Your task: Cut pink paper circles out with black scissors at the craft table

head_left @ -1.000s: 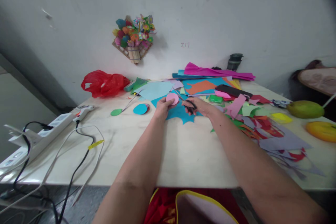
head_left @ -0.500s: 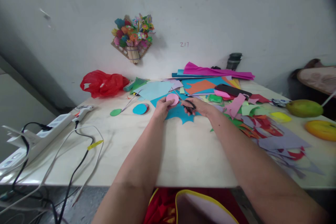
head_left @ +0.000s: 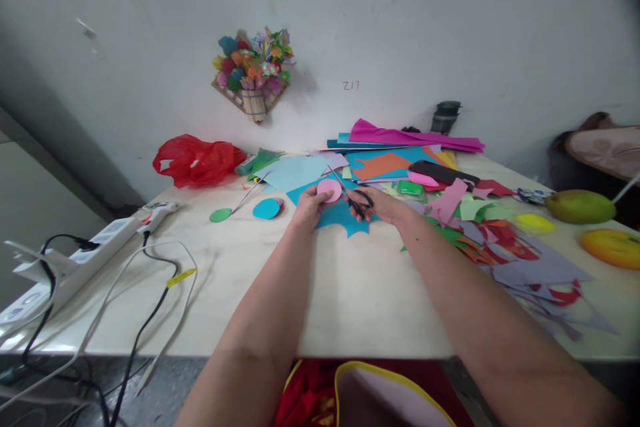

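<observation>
My left hand pinches a pink paper circle by its lower left edge. My right hand is closed round the black handles of a pair of scissors. Their blades point up and left, close to the circle's right edge; whether they touch it I cannot tell. Under both hands lies a blue paper sheet with scalloped cut edges. Left of my left hand, a blue paper circle rests on other cut pieces. Farther left is a green paper circle beside a thin stick.
Paper scraps cover the table's right side, near two mangoes. A black phone lies on coloured sheets at the back. A red plastic bag sits back left. On the left are a power strip and loose cables.
The pink circle has turned or shifted very slightly in my left hand. The scissors and both arms are almost where they were.
</observation>
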Demonstrator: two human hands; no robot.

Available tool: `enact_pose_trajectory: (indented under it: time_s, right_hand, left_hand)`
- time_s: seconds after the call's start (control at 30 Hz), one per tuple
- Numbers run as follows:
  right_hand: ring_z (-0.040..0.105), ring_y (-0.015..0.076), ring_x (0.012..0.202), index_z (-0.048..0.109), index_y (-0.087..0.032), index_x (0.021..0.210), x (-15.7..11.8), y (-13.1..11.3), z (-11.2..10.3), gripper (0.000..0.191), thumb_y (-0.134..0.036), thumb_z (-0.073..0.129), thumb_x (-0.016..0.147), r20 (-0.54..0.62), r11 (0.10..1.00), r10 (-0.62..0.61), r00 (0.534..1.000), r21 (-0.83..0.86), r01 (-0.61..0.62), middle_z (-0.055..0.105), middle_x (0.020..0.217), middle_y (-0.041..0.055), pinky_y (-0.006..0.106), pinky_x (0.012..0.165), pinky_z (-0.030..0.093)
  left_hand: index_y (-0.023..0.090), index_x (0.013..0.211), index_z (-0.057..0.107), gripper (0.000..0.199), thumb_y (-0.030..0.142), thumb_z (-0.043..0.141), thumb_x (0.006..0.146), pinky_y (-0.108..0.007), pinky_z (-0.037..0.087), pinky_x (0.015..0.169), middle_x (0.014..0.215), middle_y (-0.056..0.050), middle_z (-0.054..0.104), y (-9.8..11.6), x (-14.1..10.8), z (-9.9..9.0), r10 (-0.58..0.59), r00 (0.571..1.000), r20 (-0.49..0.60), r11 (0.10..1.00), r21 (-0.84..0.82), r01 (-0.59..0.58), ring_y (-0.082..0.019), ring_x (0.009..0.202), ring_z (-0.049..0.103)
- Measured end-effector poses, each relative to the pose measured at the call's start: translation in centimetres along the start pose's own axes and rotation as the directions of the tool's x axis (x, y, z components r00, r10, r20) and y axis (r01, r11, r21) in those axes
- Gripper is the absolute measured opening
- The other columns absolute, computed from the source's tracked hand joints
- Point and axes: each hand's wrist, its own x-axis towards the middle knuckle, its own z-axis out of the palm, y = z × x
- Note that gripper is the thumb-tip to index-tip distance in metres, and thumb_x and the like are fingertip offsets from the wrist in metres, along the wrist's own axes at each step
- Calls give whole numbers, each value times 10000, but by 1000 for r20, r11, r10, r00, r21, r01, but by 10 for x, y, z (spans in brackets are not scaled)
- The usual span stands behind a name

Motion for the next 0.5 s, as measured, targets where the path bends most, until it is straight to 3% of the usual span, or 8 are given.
enact_pose_trajectory:
  time_s: [0.5]
  right_hand:
    - [562,114,473,563,-161,830,-1,0,0,454,-611,580,774,7,1000,-3,1000,6,3,616,636,34,203,364,355]
  left_hand:
    - [102,748,655,323,172,822,480,-322,521,743,736,-53,675,2,-3,1,0,1000,16,1000,10,0,-156,687,626]
